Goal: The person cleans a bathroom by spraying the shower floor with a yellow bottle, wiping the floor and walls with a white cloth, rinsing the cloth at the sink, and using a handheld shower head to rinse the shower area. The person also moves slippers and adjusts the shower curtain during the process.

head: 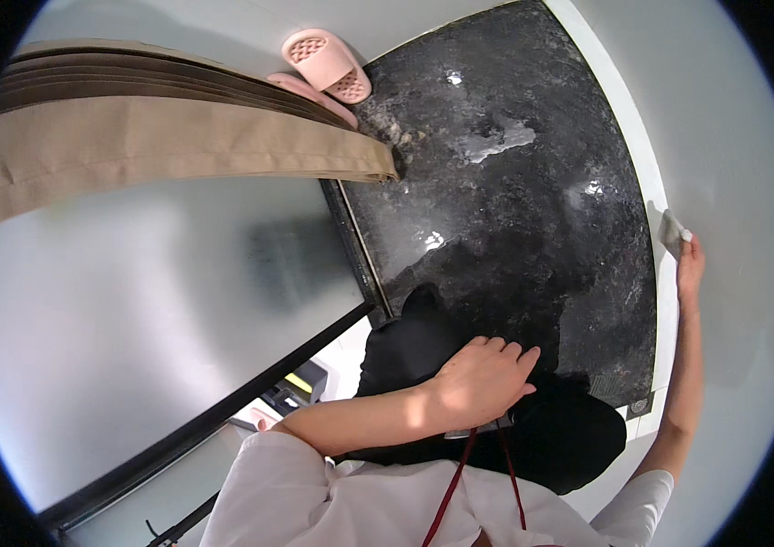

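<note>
My right hand [690,270] is stretched out to the pale wall on the right. Its fingers are closed on a small white wipe [686,236], held low by the white strip at the wall's foot; a grey patch beside the wipe may be part of it or a shadow. Above my lap, in black trousers [407,349], is my left hand [486,379], back upward and fingers bent. Its palm is hidden, and nothing shows in it. A red cord [453,482] hangs down my white shirt to a flat pale piece partly covered by the left wrist.
Dark mottled floor [496,198] with wet, shiny patches lies before me. A frosted glass panel [154,294] in a black frame stands at left, with a folded beige curtain [188,137] over it. Pink slippers [332,65] lean by the far wall. A small drain [638,406] sits at lower right.
</note>
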Demonstrator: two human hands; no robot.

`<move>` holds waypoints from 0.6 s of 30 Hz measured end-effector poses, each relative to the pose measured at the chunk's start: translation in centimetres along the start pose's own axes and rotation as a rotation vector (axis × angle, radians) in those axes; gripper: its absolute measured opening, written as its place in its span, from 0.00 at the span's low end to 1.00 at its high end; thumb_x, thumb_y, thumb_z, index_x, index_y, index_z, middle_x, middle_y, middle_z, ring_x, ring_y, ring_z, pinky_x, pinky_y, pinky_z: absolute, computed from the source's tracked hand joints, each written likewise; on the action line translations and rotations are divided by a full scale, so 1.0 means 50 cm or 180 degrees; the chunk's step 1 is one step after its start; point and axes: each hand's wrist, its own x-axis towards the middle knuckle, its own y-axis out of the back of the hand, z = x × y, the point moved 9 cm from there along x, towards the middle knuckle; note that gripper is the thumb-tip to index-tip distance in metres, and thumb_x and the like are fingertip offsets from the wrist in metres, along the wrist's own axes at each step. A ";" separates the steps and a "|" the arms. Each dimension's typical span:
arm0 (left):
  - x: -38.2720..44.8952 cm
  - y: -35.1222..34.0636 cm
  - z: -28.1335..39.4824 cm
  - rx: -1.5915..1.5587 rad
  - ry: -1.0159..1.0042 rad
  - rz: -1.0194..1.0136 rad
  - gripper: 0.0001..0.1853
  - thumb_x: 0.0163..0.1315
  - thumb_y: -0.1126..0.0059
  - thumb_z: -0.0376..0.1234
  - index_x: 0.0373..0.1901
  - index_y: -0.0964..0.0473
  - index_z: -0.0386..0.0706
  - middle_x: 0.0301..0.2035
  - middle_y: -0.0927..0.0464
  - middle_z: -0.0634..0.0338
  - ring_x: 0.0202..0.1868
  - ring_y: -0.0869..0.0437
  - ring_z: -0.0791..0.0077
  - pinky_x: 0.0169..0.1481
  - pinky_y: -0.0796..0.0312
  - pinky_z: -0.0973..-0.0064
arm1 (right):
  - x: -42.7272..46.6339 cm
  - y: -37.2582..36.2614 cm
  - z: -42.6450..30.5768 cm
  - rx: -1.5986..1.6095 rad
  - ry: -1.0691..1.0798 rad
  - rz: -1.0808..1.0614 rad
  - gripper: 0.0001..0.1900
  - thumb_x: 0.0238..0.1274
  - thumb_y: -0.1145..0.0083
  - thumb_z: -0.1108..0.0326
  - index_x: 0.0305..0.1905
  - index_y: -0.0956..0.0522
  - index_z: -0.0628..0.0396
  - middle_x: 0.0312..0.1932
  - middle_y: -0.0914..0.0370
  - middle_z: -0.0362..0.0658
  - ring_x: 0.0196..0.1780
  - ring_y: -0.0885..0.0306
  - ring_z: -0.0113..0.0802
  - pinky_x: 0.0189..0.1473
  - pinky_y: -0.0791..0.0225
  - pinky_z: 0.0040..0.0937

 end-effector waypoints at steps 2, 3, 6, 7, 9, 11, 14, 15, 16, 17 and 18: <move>-0.036 0.034 -0.017 -0.0444 0.0146 0.0313 0.25 0.64 0.51 0.41 0.57 0.34 0.34 0.42 0.25 0.49 0.43 0.21 0.57 0.48 0.28 0.68 | 0.004 0.010 -0.028 -0.0066 -0.0383 -0.0081 0.18 0.68 0.57 0.60 0.52 0.26 0.62 0.44 0.23 0.44 0.48 0.29 0.30 0.54 0.37 0.28; -0.050 0.031 -0.027 -0.0496 0.0277 0.0145 0.25 0.64 0.52 0.41 0.57 0.34 0.34 0.42 0.25 0.49 0.43 0.21 0.57 0.47 0.27 0.68 | -0.004 0.005 -0.039 -0.0017 -0.0433 -0.0046 0.18 0.68 0.57 0.60 0.52 0.26 0.63 0.44 0.23 0.44 0.48 0.29 0.30 0.54 0.37 0.27; -0.100 0.007 -0.061 -0.0694 0.0669 -0.0297 0.24 0.65 0.53 0.42 0.57 0.34 0.36 0.42 0.25 0.47 0.43 0.20 0.55 0.45 0.26 0.65 | -0.049 -0.085 -0.091 0.0388 -0.0554 -0.0271 0.19 0.67 0.55 0.58 0.50 0.25 0.63 0.42 0.23 0.42 0.45 0.29 0.28 0.52 0.37 0.27; -0.115 0.005 -0.069 -0.0901 0.0776 -0.0272 0.24 0.65 0.53 0.42 0.57 0.34 0.37 0.42 0.25 0.47 0.43 0.20 0.55 0.45 0.26 0.65 | -0.068 -0.116 -0.111 0.0192 -0.0579 -0.0256 0.18 0.65 0.53 0.59 0.49 0.25 0.63 0.41 0.23 0.40 0.44 0.29 0.28 0.51 0.37 0.27; -0.150 -0.002 -0.091 -0.1303 0.1091 -0.0187 0.23 0.65 0.53 0.42 0.57 0.33 0.38 0.43 0.25 0.47 0.44 0.20 0.54 0.46 0.26 0.64 | -0.139 -0.218 -0.213 0.0723 -0.1191 -0.0476 0.16 0.62 0.55 0.64 0.50 0.25 0.62 0.42 0.24 0.43 0.44 0.29 0.30 0.50 0.35 0.29; -0.182 -0.031 -0.111 -0.1445 0.1372 -0.0290 0.23 0.63 0.51 0.43 0.55 0.31 0.39 0.41 0.22 0.47 0.44 0.20 0.54 0.48 0.27 0.64 | -0.202 -0.301 -0.251 0.2074 -0.1744 -0.0458 0.17 0.61 0.57 0.66 0.51 0.28 0.63 0.48 0.26 0.48 0.52 0.27 0.39 0.52 0.29 0.41; -0.229 -0.067 -0.146 -0.1930 0.1678 -0.0243 0.23 0.62 0.49 0.44 0.53 0.30 0.38 0.40 0.21 0.47 0.43 0.19 0.57 0.47 0.26 0.67 | -0.308 -0.378 -0.401 0.3370 -0.2046 -0.0560 0.18 0.63 0.60 0.69 0.54 0.33 0.69 0.54 0.31 0.53 0.58 0.30 0.46 0.55 0.30 0.47; -0.250 -0.089 -0.153 -0.2218 0.1807 -0.0165 0.23 0.62 0.48 0.43 0.52 0.30 0.38 0.40 0.20 0.47 0.42 0.18 0.58 0.47 0.26 0.68 | -0.350 -0.385 -0.442 0.3417 -0.2359 -0.0426 0.19 0.63 0.61 0.69 0.56 0.35 0.68 0.56 0.32 0.54 0.60 0.32 0.48 0.56 0.31 0.48; -0.271 -0.106 -0.155 -0.2393 0.1845 0.0002 0.22 0.62 0.48 0.42 0.52 0.30 0.38 0.40 0.20 0.48 0.42 0.18 0.59 0.47 0.26 0.69 | -0.394 -0.379 -0.512 0.3532 -0.2570 -0.0368 0.20 0.62 0.60 0.70 0.56 0.36 0.68 0.57 0.33 0.54 0.61 0.33 0.49 0.57 0.32 0.50; -0.294 -0.124 -0.151 -0.2556 0.1875 0.0176 0.21 0.62 0.47 0.41 0.53 0.30 0.38 0.40 0.20 0.48 0.42 0.17 0.60 0.46 0.26 0.70 | -0.429 -0.368 -0.567 0.3733 -0.2674 -0.0548 0.19 0.60 0.59 0.71 0.56 0.35 0.67 0.57 0.32 0.53 0.61 0.33 0.49 0.58 0.32 0.48; -0.323 -0.134 -0.143 -0.2740 0.1900 0.0420 0.19 0.62 0.47 0.39 0.51 0.28 0.39 0.39 0.20 0.49 0.41 0.17 0.62 0.45 0.26 0.71 | -0.460 -0.352 -0.619 0.3811 -0.2674 -0.0699 0.19 0.60 0.59 0.71 0.56 0.35 0.67 0.56 0.32 0.52 0.60 0.33 0.48 0.59 0.33 0.47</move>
